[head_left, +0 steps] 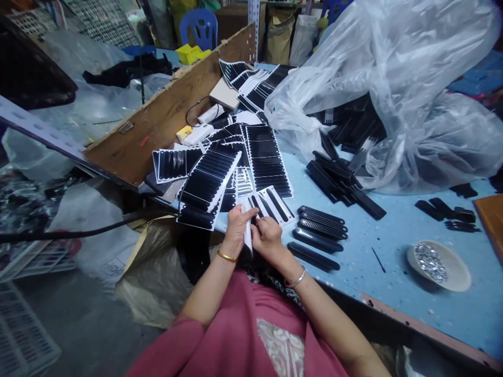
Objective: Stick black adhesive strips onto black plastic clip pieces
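Observation:
A white sheet of black adhesive strips point(275, 204) lies at the table's front edge, its near end bent up in my hands. My left hand point(237, 225) is closed on the bent part, thumb on top. Against the same sheet, my right hand point(268, 234) is closed in a pinch at the end of a black strip. Whether that strip has come loose from the backing is hidden by my fingers. Just right of my right hand, two black textured handle pieces point(322, 222) and two smooth black handle pieces point(314, 255) lie side by side.
More strip sheets point(267, 157) are heaped behind my hands, along a wooden board point(173, 99). A large clear plastic bag point(353, 78) with black parts stands at the back right, and black pieces point(341, 180) lie before it. A white bowl point(459, 272) holds small metal parts.

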Motion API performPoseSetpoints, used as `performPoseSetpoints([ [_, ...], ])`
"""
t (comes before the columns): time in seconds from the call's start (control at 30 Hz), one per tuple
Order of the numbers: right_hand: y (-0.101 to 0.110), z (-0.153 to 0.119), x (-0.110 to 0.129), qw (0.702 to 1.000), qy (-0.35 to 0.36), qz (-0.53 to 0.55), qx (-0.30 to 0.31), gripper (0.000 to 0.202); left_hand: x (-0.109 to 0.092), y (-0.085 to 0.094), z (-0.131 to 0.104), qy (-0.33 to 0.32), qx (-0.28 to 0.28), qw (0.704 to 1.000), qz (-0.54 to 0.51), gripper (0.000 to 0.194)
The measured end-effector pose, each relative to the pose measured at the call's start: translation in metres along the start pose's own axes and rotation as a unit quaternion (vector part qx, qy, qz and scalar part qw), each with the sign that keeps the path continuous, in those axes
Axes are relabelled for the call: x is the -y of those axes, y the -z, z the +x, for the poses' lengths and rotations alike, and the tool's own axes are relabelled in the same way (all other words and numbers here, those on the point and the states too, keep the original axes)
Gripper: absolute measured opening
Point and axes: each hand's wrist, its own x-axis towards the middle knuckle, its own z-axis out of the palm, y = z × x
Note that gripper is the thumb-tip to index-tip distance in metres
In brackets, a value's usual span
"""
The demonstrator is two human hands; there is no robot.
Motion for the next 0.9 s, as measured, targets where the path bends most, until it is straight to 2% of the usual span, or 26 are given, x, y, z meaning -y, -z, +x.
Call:
performPoseSetpoints([
  [0.1,0.000,0.003,0.002,1.000,-0.021,0.011,-0.001,0.026,0.001,-0.003,0.000,-0.016,-0.013,1.000,0.016,0.040],
  [0.23,0.007,0.007,0.001,0.988,-0.109,0.108,0.007,0.027,0.002,-0.012,-0.007,-0.022,-0.038,0.999,0.008,0.047],
  [0.3,0.010,0.007,-0.002,0.985,-0.136,0.110,0.006,0.031,0.002,-0.017,-0.013,-0.019,-0.027,0.999,0.003,0.048],
  [0.4,0.011,0.005,-0.007,0.994,-0.099,0.052,-0.018,0.031,0.002,-0.021,-0.019,-0.029,0.008,0.999,-0.031,0.047],
  [0.53,0.012,-0.001,-0.009,0.997,-0.047,0.054,-0.016,0.019,0.002,-0.017,-0.018,-0.007,-0.006,0.998,-0.063,0.048],
  [0.7,0.014,-0.006,-0.010,0.991,-0.108,0.073,-0.034,0.022,0.008,-0.012,-0.015,-0.008,0.032,0.995,-0.091,0.052],
  [0.9,0.007,-0.005,-0.022,0.997,-0.068,-0.012,-0.047,0.031,0.011,-0.012,-0.012,-0.010,0.025,0.995,-0.097,0.050],
])
